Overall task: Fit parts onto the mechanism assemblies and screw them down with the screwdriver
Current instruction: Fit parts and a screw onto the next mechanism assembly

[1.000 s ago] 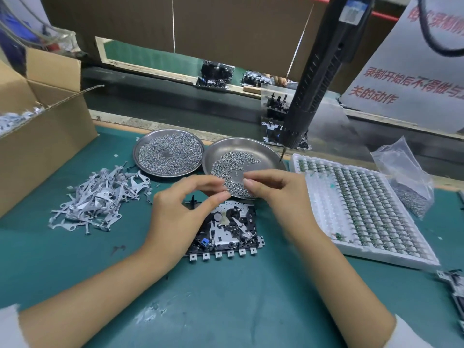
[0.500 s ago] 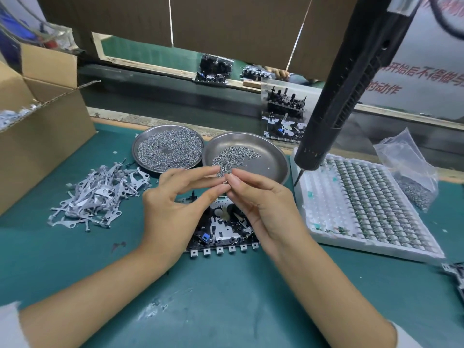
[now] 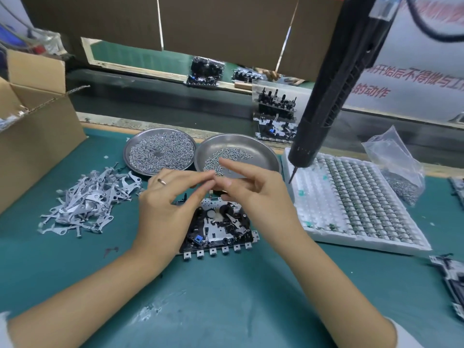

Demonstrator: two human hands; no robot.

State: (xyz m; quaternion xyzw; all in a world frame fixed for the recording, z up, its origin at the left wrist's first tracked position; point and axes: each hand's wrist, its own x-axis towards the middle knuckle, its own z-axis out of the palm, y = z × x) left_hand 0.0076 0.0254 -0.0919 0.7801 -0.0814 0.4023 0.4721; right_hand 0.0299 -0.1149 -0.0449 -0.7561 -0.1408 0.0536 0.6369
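Hovering at frame centre, left hand (image 3: 165, 212) and right hand (image 3: 258, 194) meet fingertip to fingertip, pinching a small part too blurred to identify, above the mechanism assembly (image 3: 218, 227). Screwdriver (image 3: 334, 79) hangs upper right, unheld.

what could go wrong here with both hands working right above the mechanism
1. Whatever small part the left hand and right hand pinch between fingertips could drop into the open mechanism assembly below and be hard to find.
2. The hanging screwdriver has its tip near the right hand; a swing could jab it.
3. An elbow could scatter the loose metal brackets.
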